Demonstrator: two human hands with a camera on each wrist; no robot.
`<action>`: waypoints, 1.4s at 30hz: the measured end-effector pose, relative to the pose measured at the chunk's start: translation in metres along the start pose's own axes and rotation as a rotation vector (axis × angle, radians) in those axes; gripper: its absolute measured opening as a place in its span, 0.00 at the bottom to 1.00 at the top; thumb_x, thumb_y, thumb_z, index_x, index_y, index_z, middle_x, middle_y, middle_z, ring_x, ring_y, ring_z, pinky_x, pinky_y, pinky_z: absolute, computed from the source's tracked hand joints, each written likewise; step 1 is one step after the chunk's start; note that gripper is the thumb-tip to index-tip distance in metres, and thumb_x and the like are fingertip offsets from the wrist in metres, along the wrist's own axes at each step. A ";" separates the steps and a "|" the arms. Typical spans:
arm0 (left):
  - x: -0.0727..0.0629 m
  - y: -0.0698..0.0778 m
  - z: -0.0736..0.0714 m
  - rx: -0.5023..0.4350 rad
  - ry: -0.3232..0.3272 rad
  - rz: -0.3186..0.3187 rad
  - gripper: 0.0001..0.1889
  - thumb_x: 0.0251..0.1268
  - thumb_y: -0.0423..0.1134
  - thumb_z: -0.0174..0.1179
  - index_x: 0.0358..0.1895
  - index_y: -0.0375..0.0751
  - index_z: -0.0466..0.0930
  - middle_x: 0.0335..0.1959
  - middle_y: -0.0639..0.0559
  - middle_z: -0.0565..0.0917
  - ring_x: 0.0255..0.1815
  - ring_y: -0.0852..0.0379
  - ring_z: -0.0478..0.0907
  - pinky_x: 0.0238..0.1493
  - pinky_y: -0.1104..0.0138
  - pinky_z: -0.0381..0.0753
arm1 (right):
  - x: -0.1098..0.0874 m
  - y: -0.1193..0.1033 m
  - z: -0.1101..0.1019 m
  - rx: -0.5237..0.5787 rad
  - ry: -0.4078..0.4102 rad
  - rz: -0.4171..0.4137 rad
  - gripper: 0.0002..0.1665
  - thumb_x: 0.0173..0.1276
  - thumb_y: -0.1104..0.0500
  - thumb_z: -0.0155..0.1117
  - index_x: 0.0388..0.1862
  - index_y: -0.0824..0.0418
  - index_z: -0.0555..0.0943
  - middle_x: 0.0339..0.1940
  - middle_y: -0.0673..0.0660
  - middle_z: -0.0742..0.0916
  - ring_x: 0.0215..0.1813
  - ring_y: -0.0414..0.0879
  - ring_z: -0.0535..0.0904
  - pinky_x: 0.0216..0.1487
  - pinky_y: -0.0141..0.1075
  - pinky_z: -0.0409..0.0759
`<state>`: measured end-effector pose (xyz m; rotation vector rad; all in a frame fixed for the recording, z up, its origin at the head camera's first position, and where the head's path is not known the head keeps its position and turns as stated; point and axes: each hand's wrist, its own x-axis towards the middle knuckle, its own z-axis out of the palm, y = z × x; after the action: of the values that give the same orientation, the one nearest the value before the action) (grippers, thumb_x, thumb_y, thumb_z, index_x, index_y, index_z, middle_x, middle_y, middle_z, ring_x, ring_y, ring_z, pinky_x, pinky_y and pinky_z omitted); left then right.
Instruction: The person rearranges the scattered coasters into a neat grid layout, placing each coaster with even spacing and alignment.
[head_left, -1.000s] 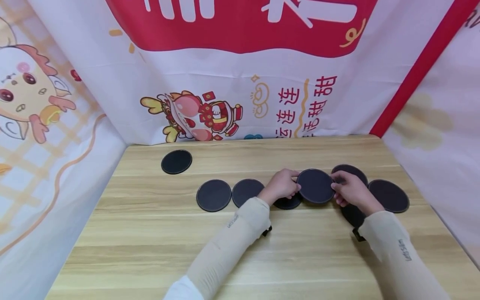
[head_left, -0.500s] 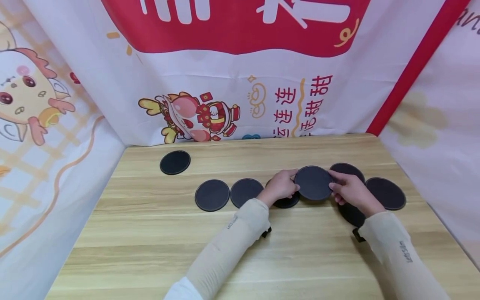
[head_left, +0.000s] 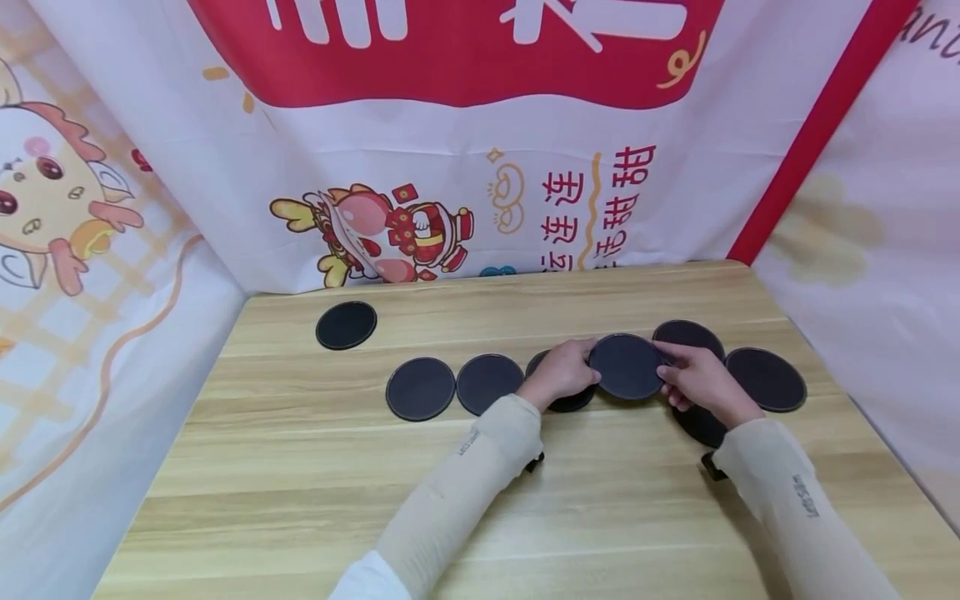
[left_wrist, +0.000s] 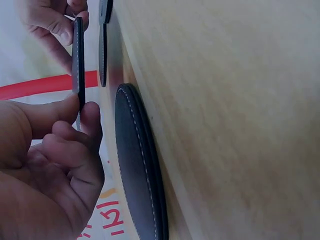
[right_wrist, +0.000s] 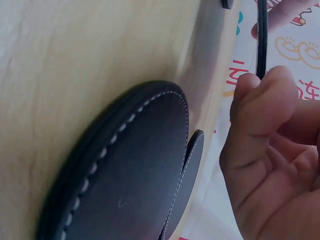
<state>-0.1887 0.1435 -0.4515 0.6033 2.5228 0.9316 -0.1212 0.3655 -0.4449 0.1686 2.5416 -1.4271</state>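
A round black coaster [head_left: 625, 367] with a stitched rim is held just above the table between both hands. My left hand [head_left: 564, 375] pinches its left edge between thumb and fingers, while my right hand [head_left: 701, 382] pinches the right edge. Both wrist views show this coaster edge-on, clear of the tabletop. Under the left hand lies another coaster [left_wrist: 137, 165], partly covered in the head view. Beneath and beside the right hand are a lower coaster [head_left: 699, 427], partly hidden by the hand, and an upper coaster [head_left: 686, 335].
Two coasters lie side by side left of the hands, an outer coaster [head_left: 421, 389] and an inner coaster [head_left: 489, 383]. A lone coaster [head_left: 346, 325] rests at the back left, and one more coaster [head_left: 767, 380] at the right. Printed cloth [head_left: 420, 142] hangs behind the wooden table [head_left: 300, 492].
The head view has shifted slightly, so the scene sits a little further left. Both hands keep their pinch on the coaster, which stays in nearly the same place.
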 end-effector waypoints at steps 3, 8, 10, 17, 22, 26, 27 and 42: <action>0.001 0.000 0.001 0.020 -0.014 0.003 0.32 0.69 0.38 0.66 0.75 0.49 0.68 0.69 0.53 0.75 0.69 0.55 0.70 0.67 0.66 0.68 | 0.001 0.001 0.000 -0.010 0.000 0.016 0.33 0.78 0.68 0.52 0.79 0.67 0.59 0.26 0.62 0.83 0.22 0.49 0.78 0.23 0.41 0.82; 0.003 0.002 0.004 0.055 -0.025 0.019 0.31 0.69 0.38 0.65 0.74 0.50 0.70 0.69 0.53 0.75 0.69 0.55 0.70 0.67 0.65 0.68 | 0.002 0.003 0.000 -0.023 -0.002 0.029 0.33 0.77 0.69 0.53 0.79 0.69 0.59 0.25 0.62 0.83 0.21 0.48 0.78 0.23 0.41 0.82; 0.004 0.002 0.006 0.066 -0.029 0.013 0.31 0.69 0.38 0.65 0.74 0.50 0.70 0.69 0.53 0.75 0.69 0.54 0.70 0.68 0.65 0.67 | 0.002 0.004 0.000 -0.024 -0.007 0.032 0.34 0.77 0.69 0.53 0.79 0.69 0.59 0.25 0.62 0.83 0.22 0.48 0.78 0.23 0.41 0.82; 0.006 0.002 0.011 0.107 -0.047 -0.002 0.29 0.69 0.39 0.65 0.72 0.49 0.73 0.67 0.53 0.77 0.68 0.55 0.71 0.66 0.66 0.69 | 0.003 0.008 -0.002 -0.029 -0.026 0.046 0.33 0.77 0.69 0.52 0.79 0.69 0.59 0.25 0.62 0.83 0.23 0.49 0.79 0.25 0.41 0.83; 0.006 0.004 0.012 0.164 -0.048 0.016 0.23 0.69 0.36 0.63 0.67 0.44 0.78 0.61 0.52 0.81 0.62 0.56 0.76 0.62 0.68 0.72 | 0.003 0.007 -0.003 -0.045 -0.033 0.061 0.34 0.77 0.70 0.52 0.79 0.70 0.59 0.25 0.62 0.83 0.23 0.49 0.79 0.25 0.42 0.82; 0.007 0.002 0.013 0.192 -0.042 0.045 0.13 0.67 0.34 0.61 0.53 0.39 0.83 0.49 0.49 0.85 0.50 0.56 0.79 0.52 0.69 0.75 | 0.002 0.007 -0.003 -0.069 -0.035 0.079 0.33 0.76 0.70 0.52 0.78 0.71 0.60 0.25 0.61 0.84 0.23 0.48 0.79 0.25 0.42 0.83; 0.008 0.002 0.013 0.194 -0.039 0.056 0.12 0.66 0.33 0.61 0.50 0.40 0.83 0.47 0.49 0.85 0.48 0.56 0.79 0.51 0.69 0.75 | 0.002 0.007 -0.003 -0.074 -0.035 0.084 0.33 0.76 0.70 0.52 0.77 0.72 0.60 0.25 0.61 0.84 0.23 0.48 0.79 0.25 0.42 0.83; 0.008 0.003 0.017 0.202 -0.048 0.064 0.28 0.68 0.31 0.56 0.72 0.48 0.74 0.69 0.54 0.76 0.69 0.58 0.69 0.68 0.70 0.65 | 0.009 0.016 -0.008 -0.121 -0.028 0.074 0.23 0.76 0.67 0.54 0.67 0.74 0.71 0.24 0.60 0.81 0.21 0.48 0.78 0.24 0.42 0.82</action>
<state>-0.1866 0.1586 -0.4631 0.7621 2.5867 0.6791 -0.1274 0.3804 -0.4567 0.2187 2.5610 -1.2366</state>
